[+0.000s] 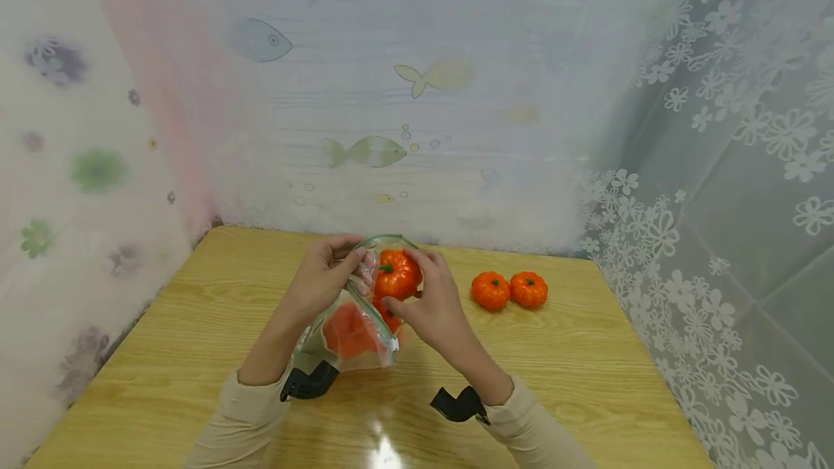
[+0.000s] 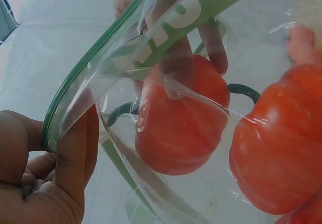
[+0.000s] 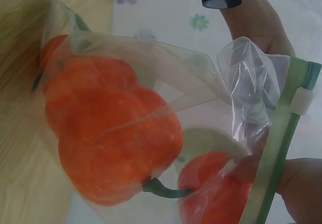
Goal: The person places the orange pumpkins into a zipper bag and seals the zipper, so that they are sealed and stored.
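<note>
My left hand [image 1: 322,273] pinches the green zip edge [image 2: 75,85] of a clear zip-top bag [image 1: 373,362], holding its mouth apart. My right hand [image 1: 433,302] grips a small glossy orange pumpkin [image 1: 399,277] with a green stem at that mouth. In the left wrist view, fingers rest on this pumpkin [image 2: 183,128] behind the clear film. Lower in the bag lie more orange pumpkins; one large lobed pumpkin [image 3: 115,138] fills much of the right wrist view. A white slider [image 3: 302,100] sits on the zip.
Two more small pumpkins, a left one [image 1: 490,291] and a right one [image 1: 528,289], stand side by side on the wooden table [image 1: 560,382] right of the hands. Behind the table hangs a fish-patterned curtain [image 1: 456,165]. Flowered sheets flank both sides.
</note>
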Tool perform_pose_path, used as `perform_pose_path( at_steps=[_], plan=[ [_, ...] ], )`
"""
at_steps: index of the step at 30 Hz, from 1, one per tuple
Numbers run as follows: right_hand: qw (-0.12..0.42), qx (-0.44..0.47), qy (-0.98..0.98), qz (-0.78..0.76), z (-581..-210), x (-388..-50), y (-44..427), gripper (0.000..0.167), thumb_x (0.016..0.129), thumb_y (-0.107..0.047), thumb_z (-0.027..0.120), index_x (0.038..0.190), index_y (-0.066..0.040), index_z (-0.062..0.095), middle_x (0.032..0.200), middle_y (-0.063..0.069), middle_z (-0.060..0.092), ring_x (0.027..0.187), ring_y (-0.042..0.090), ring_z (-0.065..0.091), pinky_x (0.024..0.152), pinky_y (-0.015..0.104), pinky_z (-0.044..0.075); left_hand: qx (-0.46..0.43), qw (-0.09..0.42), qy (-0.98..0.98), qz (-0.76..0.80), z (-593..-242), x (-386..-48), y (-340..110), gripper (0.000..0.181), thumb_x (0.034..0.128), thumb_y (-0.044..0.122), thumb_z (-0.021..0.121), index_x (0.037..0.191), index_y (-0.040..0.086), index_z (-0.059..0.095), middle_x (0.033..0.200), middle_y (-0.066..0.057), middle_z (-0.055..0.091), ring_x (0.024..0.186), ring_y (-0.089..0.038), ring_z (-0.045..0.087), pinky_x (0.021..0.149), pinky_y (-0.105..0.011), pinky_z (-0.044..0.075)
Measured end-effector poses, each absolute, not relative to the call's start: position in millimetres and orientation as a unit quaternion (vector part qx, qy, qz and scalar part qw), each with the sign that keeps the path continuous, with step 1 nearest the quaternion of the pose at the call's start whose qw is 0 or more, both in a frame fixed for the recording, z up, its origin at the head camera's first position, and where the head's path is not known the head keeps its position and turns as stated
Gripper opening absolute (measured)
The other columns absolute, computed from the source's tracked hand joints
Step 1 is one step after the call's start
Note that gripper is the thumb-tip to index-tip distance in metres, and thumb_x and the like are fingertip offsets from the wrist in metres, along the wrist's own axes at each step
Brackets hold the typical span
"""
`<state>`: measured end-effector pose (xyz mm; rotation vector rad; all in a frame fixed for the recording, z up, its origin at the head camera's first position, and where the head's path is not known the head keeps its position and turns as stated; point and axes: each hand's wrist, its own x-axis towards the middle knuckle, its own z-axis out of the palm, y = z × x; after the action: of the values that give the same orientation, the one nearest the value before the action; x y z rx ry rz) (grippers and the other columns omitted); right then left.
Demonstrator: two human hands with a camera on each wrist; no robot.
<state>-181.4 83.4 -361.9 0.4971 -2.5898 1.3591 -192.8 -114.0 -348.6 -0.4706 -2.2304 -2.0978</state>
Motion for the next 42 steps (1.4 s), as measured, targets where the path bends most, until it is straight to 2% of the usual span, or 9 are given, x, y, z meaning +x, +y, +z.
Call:
perform_pose_path(
  at_steps=[4,11,17,22,27,32,38,42],
  plan=[
    [0.097,0.162,-0.869,0.457,-362,-184,80,0.074,0.078,-0.011,0.090,0.143,-0.005,0.054,0.135,0.016,0.050,0.117,0.032,0.057,0.079,0.044,0.064,-0.156,0.023,-0.719,-0.677,-349,-194,-114,0.029,0.1068,0.005,0.050,0.128,-0.013,0.058,0.093,-0.013,0.068,0.064,-0.010,0.067,0.061,-0.025,0.061],
    [0.095,0.171,-0.861,0.470,-362,-188,75,0.074,0.080,-0.014,0.089,0.144,-0.007,0.053,0.134,0.013,0.050,0.117,0.028,0.058,0.077,0.033,0.064,-0.150,0.019,-0.718,-0.680,-347,-195,-115,0.028,0.1069,0.005,0.050,0.128,-0.013,0.058,0.092,-0.012,0.068,0.064,-0.011,0.067,0.062,-0.026,0.062],
    [0.058,0.198,-0.840,0.502,-363,-188,75,0.068,0.087,-0.007,0.082,0.147,-0.004,0.049,0.140,0.015,0.046,0.127,0.031,0.055,0.083,0.037,0.063,-0.124,0.035,-0.739,-0.661,-345,-195,-119,0.028,0.1064,0.006,0.051,0.127,-0.010,0.060,0.097,-0.014,0.069,0.070,-0.010,0.066,0.063,-0.023,0.060],
    [0.064,0.216,-0.827,0.516,-361,-185,78,0.064,0.088,-0.004,0.079,0.146,-0.003,0.051,0.141,0.015,0.048,0.128,0.031,0.055,0.084,0.040,0.063,-0.122,0.040,-0.741,-0.659,-344,-196,-123,0.029,0.1061,0.006,0.052,0.128,-0.010,0.059,0.097,-0.012,0.068,0.073,-0.008,0.066,0.065,-0.021,0.060],
    [0.098,0.241,-0.788,0.557,-360,-181,89,0.053,0.091,-0.004,0.076,0.140,-0.009,0.058,0.139,0.010,0.052,0.129,0.029,0.052,0.086,0.038,0.063,-0.116,0.047,-0.732,-0.670,-344,-197,-127,0.030,0.1067,0.007,0.052,0.129,-0.011,0.057,0.097,-0.008,0.067,0.074,-0.008,0.067,0.066,-0.022,0.061],
    [0.164,0.254,-0.733,0.609,-366,-184,110,0.037,0.098,-0.003,0.067,0.134,-0.004,0.061,0.138,0.011,0.054,0.128,0.029,0.051,0.092,0.031,0.060,-0.112,0.051,-0.712,-0.691,-342,-197,-132,0.029,0.1076,0.008,0.050,0.129,-0.011,0.056,0.094,-0.003,0.067,0.070,-0.009,0.067,0.064,-0.023,0.061],
    [0.243,0.208,-0.706,0.632,-396,-203,146,0.028,0.098,0.003,0.062,0.126,0.004,0.063,0.130,0.019,0.057,0.119,0.022,0.056,0.090,0.022,0.057,-0.111,0.067,-0.712,-0.690,-341,-197,-136,0.029,0.1074,0.008,0.050,0.127,-0.012,0.057,0.091,0.002,0.068,0.069,-0.007,0.066,0.062,-0.022,0.060],
    [0.253,0.154,-0.723,0.624,-427,-220,174,0.026,0.099,0.001,0.063,0.125,0.003,0.064,0.127,0.020,0.057,0.114,0.015,0.057,0.088,0.017,0.055,-0.113,0.067,-0.711,-0.691,-341,-198,-138,0.029,0.1077,0.008,0.050,0.128,-0.012,0.057,0.090,0.004,0.069,0.071,-0.007,0.067,0.063,-0.022,0.060]
  ],
)
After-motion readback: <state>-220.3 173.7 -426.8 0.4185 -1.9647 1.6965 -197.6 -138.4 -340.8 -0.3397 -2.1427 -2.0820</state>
